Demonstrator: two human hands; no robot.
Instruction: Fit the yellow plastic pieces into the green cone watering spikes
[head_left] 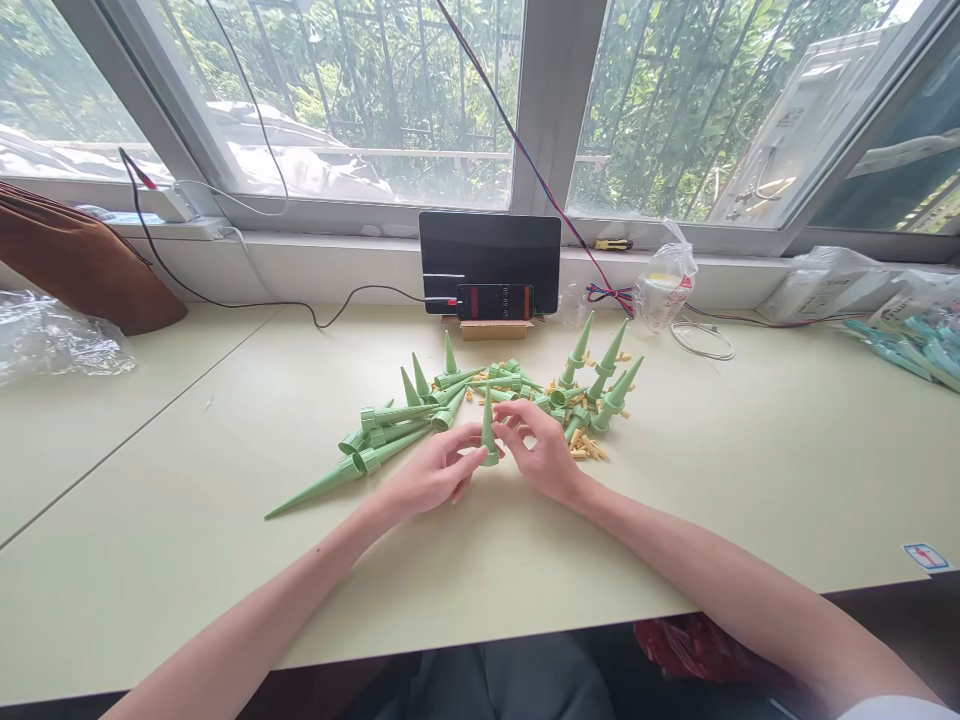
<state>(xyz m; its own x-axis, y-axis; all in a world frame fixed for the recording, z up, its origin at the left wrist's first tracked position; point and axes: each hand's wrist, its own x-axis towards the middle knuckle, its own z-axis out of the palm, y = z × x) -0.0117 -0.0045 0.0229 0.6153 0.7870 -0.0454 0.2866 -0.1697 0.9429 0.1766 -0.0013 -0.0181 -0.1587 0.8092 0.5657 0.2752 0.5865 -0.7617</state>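
My left hand (435, 475) and my right hand (541, 452) meet at the middle of the pale table (750, 470). Between their fingertips stands a green plastic cone spike (488, 428), point up, pinched near its base by both hands. Behind it lies a heap of green cone spikes (420, 410), some upright, some lying flat. A longer chain of joined spikes (330, 480) points toward the left front. Small yellow plugs (589, 447) are scattered to the right of my right hand, among more upright green spikes (604, 385).
A dark tablet (489, 255) with a phone (494, 301) leaning on it stands at the windowsill. Cables run along the sill. A brown bag (82, 260) and clear plastic (52, 340) lie at the left; plastic bags (664, 285) and teal parts (911, 350) at the right.
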